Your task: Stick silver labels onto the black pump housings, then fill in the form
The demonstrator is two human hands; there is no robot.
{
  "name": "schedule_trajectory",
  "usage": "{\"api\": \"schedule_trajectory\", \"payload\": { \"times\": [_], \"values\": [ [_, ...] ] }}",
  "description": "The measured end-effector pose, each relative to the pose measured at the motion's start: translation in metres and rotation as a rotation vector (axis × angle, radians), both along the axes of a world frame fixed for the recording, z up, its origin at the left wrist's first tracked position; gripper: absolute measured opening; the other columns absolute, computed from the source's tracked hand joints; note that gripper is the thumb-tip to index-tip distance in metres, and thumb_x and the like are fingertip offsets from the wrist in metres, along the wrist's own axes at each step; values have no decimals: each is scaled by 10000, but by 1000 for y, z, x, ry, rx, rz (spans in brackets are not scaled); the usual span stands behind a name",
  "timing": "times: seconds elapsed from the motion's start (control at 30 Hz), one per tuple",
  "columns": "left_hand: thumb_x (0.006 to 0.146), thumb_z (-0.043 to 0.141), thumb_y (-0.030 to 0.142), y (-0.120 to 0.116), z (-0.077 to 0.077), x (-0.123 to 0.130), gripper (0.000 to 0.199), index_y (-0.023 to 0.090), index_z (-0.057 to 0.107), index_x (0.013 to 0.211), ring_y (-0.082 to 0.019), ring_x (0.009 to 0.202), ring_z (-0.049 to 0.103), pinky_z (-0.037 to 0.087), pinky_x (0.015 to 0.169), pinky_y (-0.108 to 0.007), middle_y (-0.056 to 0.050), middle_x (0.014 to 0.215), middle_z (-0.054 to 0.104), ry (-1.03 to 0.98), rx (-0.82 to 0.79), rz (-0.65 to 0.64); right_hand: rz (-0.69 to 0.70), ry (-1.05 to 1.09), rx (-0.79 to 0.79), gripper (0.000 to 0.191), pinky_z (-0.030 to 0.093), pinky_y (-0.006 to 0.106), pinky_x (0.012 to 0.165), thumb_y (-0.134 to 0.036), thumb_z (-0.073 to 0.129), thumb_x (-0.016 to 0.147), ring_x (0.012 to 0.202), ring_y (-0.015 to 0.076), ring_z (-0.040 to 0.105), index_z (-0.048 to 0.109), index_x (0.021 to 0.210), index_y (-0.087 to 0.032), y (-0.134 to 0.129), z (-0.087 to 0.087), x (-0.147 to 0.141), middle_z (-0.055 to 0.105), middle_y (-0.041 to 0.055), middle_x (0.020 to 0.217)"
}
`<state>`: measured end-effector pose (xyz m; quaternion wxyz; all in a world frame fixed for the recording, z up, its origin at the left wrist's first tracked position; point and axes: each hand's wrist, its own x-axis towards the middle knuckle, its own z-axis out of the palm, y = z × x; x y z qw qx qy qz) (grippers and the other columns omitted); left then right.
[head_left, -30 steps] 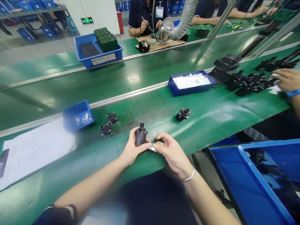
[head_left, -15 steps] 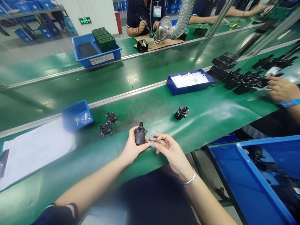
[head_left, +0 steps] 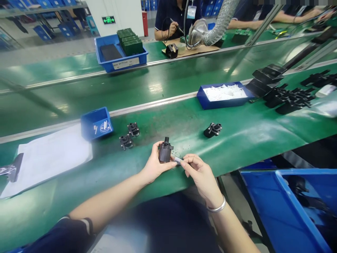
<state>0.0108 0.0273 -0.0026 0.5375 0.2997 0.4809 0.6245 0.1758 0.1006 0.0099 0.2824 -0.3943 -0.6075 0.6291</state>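
Note:
A black ribbed pump (head_left: 165, 151) stands upright in the grip of my left hand (head_left: 156, 163), its narrow spout on top. Close on its right, my right hand (head_left: 198, 172) pinches a small whitish strip (head_left: 178, 160), whose left end meets my left thumb. Small dark specks (head_left: 181, 151) lie on the green mat (head_left: 126, 175) just behind my fingers. Two similar black pumps, one here (head_left: 126, 141) and one behind it (head_left: 133, 129), sit to the left. Another black pump (head_left: 212, 130) lies to the right, tilted.
A blue tray (head_left: 97, 123) and white paper (head_left: 52, 154) are at left. A blue box of white pieces (head_left: 225, 95) lies behind, with several black pumps (head_left: 289, 100) at right. A large blue bin (head_left: 268, 207) stands lower right. Across the table, a person (head_left: 172, 21) holds a tool.
The whole view has shifted, with the scene lying further right. More of the whitish strip shows between my hands. The other person's hand at the far right has left the view.

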Motion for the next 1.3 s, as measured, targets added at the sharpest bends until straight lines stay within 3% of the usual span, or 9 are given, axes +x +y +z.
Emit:
{"api": "schedule_trajectory", "payload": {
  "times": [0.17, 0.33, 0.4, 0.67, 1.0, 1.3],
  "values": [
    [712, 806, 230, 0, 1, -2, 776, 259, 272, 1274, -179, 969, 593, 487, 839, -334, -45, 1055, 571, -42, 9, -43, 21, 104, -230, 206, 308, 277, 539, -368, 703, 839, 580, 100, 416, 638, 765, -187, 6, 11, 3, 529, 6, 823],
    [920, 536, 423, 2, 3, -2, 421, 228, 327, 1230, -162, 842, 578, 476, 716, -308, -38, 973, 572, -194, 43, -16, 99, 230, -438, 188, 325, 268, 547, -349, 706, 844, 615, 113, 418, 639, 794, -181, 7, 18, -3, 516, 7, 758],
    [938, 481, 452, 2, 4, -2, 374, 231, 350, 1210, -158, 796, 570, 465, 672, -296, -37, 960, 577, -232, 19, -6, 134, 250, -473, 186, 336, 264, 553, -346, 721, 832, 622, 116, 420, 637, 793, -185, 6, 19, -8, 518, 5, 747],
    [940, 461, 469, 2, 6, -2, 355, 234, 385, 1194, -149, 743, 553, 467, 651, -288, -39, 982, 582, -233, -9, -19, 224, 212, -443, 248, 341, 273, 572, -384, 726, 817, 577, 111, 429, 608, 732, -182, 3, 20, -26, 580, 1, 695],
    [937, 468, 474, 1, 4, -2, 380, 232, 371, 1213, -144, 721, 567, 472, 654, -291, -39, 985, 598, -208, -1, -27, 195, 195, -407, 268, 342, 280, 591, -367, 749, 786, 549, 111, 461, 598, 663, -183, 3, 21, -33, 565, -22, 586],
    [913, 496, 504, 2, 6, -2, 397, 238, 389, 1188, -148, 717, 576, 470, 660, -294, -34, 971, 606, -231, -16, -14, 182, 190, -402, 261, 373, 288, 593, -374, 746, 778, 560, 125, 476, 596, 665, -192, 3, 21, -34, 576, -12, 603]
  ]
}}
